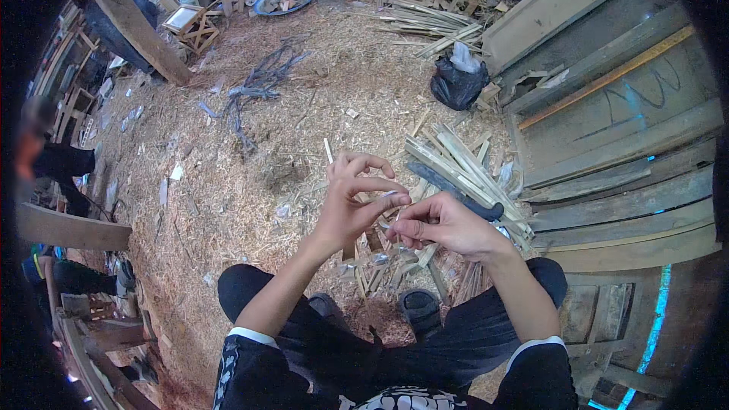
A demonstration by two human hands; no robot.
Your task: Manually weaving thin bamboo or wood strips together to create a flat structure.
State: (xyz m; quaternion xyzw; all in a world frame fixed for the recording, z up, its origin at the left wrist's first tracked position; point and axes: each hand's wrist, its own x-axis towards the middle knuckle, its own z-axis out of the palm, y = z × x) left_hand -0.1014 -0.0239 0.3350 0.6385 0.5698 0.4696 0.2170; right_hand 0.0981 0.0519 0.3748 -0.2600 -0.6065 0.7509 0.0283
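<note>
Over my knees, both hands are raised close together, almost touching. In my left hand (355,199), thumb and forefinger pinch near a small pale bit, while the other fingers stay curled apart. My right hand (456,229) has its thumb and fingertips pressed together around something small and whitish, too small to name. A thin pale stick (328,151) shows just beyond my left hand; whether it is held or lies behind cannot be told. Past my right hand, a long dark tool (454,187) with a knobbed end rests against a pile of wooden strips (463,159).
Wood shavings cover the ground. Wood offcuts (372,277) lie between my feet. A black plastic bag (458,85) stands near the plank wall (600,114) at right. Farther off are tangled grey strips (258,93), a blue-rimmed basin (283,1) and a slanted post (137,19). Another person (64,163) is at far left.
</note>
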